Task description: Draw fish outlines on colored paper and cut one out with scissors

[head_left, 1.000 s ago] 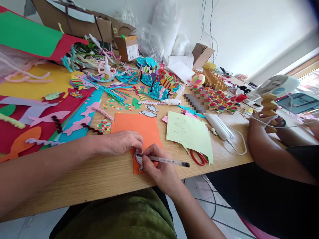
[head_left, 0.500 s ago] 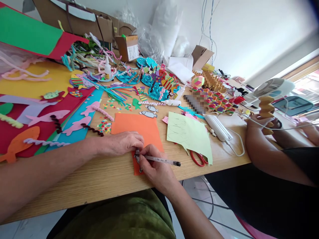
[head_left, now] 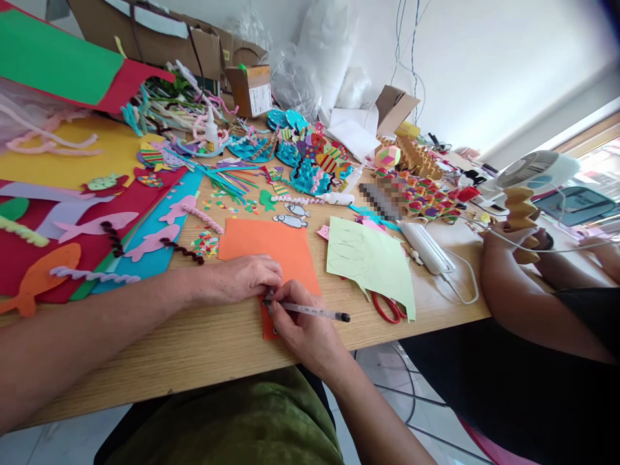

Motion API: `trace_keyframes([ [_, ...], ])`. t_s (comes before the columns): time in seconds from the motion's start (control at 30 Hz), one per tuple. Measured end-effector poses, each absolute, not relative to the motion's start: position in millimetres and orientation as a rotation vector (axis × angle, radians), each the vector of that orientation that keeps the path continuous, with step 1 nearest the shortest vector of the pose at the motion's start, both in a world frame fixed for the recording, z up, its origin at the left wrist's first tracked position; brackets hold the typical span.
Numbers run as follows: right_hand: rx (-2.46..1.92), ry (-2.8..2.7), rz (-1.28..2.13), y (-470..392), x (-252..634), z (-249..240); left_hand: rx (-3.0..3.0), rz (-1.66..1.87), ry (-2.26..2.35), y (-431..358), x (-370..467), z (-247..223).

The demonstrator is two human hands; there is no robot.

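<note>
An orange sheet [head_left: 271, 242] lies at the desk's front, under both my hands. My right hand [head_left: 307, 332] grips a clear pen with a black end [head_left: 322, 312], its tip down at the sheet near my left fingertips. My left hand [head_left: 247, 278] rests on the sheet with fingers curled together, pressing down by the pen tip. Between the hands a small grey-and-black paper cut-out [head_left: 269, 309] shows in part; my fingers hide most of it. Beyond the sheet lie two grey paper fish [head_left: 290, 221]. To the right is a light green sheet [head_left: 368, 255] with pencil outlines.
Red-handled scissors [head_left: 387, 310] lie partly under the green sheet. Foam fish [head_left: 155, 242] with twisted pipe cleaners are at left on coloured sheets. Glue bottles [head_left: 336, 199], confetti and felt pieces spread behind. A white power strip [head_left: 426, 248] and another person's arms [head_left: 513, 271] are at right.
The view has shifted slightly. My right hand and the pen have moved very little, and the cut-out between my hands shows less. My left hand stays pressed on the sheet.
</note>
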State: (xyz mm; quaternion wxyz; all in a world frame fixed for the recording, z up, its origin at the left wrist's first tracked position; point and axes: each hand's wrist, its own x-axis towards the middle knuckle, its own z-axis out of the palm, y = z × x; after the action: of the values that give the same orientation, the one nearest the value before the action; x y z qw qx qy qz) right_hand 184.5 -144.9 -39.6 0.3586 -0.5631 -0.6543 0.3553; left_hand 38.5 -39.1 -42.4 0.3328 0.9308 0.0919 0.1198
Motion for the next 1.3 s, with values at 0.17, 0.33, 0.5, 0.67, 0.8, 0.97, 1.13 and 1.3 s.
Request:
trace_keyframes([
  [0.17, -1.453, -1.687, 0.955, -145.5, 184.8, -38.3, 2.445, 0.315, 0.234, -38.8, 38.0, -42.1],
  [0.33, -1.450, -1.684, 0.975, -146.5, 185.1, -38.0, 2.434, 0.336, 0.215, -39.0, 37.4, -40.9],
  [0.5, -1.457, -1.632, 0.992, -146.9, 186.7, -39.7, 2.447, 0.337, 0.230, -38.5, 37.7, -43.4],
  [0.67, -1.461, -1.663, 0.961, -146.5, 185.0, -40.3, 2.452, 0.340, 0.241, -38.9, 37.7, -43.5],
  [0.8, -1.468, -1.692, 0.938, -146.2, 183.8, -38.5, 2.452, 0.345, 0.233, -39.1, 38.1, -43.2],
  [0.97, -1.458, -1.694, 0.963, -147.6, 185.7, -38.4, 2.450, 0.348, 0.225, -39.0, 38.2, -43.2],
  [1.13, -1.454, -1.690, 0.977, -149.2, 186.3, -37.9, 2.437, 0.361, 0.211, -39.2, 37.3, -44.0],
  [1.3, -1.459, -1.675, 1.000, -149.0, 186.4, -37.8, 2.441, 0.360, 0.224, -38.9, 37.1, -43.8],
])
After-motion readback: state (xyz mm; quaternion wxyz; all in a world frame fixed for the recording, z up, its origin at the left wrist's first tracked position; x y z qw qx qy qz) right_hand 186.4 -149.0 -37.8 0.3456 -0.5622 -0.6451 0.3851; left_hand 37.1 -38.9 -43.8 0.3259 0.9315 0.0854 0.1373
